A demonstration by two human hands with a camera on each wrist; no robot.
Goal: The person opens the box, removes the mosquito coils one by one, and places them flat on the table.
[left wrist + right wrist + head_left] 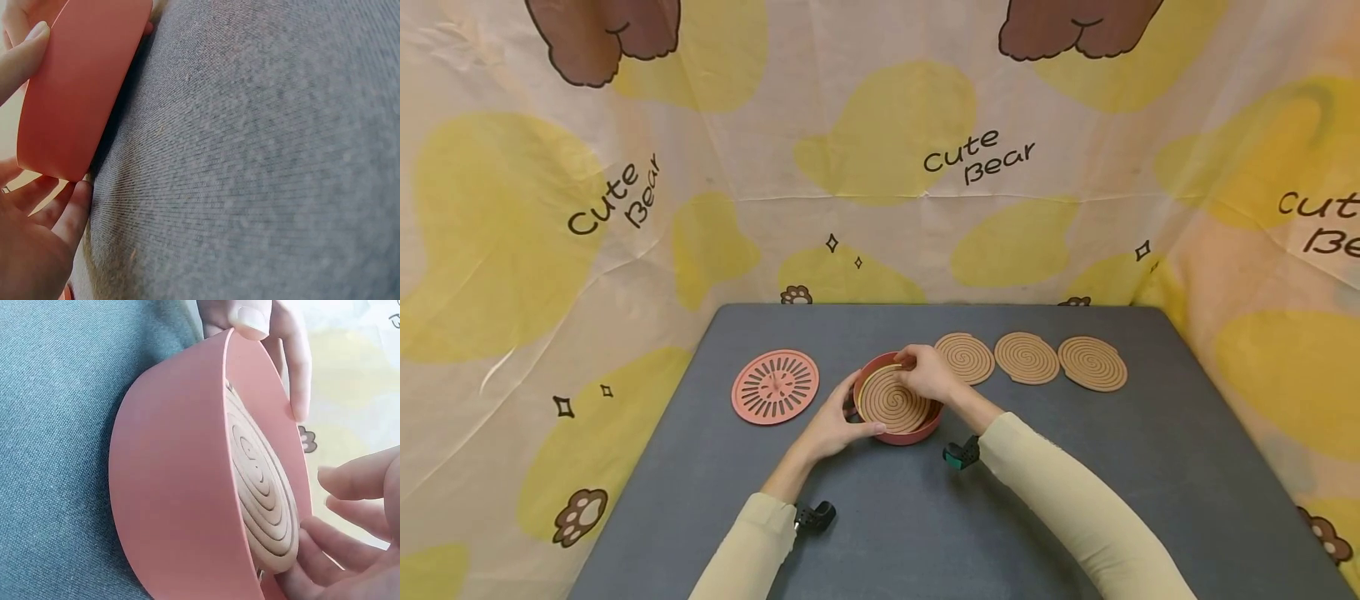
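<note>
A round pink-red box (913, 437) with a tall smooth wall sits on the table, its top uncovered. Inside it lies a tan spiral mosquito coil (891, 402), close to the rim. My left hand (837, 427) grips the box from the left, its thumb at the near rim and its fingers around the far side. At the coil's far right edge, my right hand (928, 372) holds that edge with bent fingers. The right wrist view shows the right fingertips (304, 526) on the coil's edge, partly hidden by the box wall.
A slotted pink-red round lid (775, 387) lies flat left of the box. Three more spiral coils lie in a row to the right: a near one (964, 358), a middle one (1027, 358) and a far one (1093, 363). Printed cloth walls surround the grey table (887, 533).
</note>
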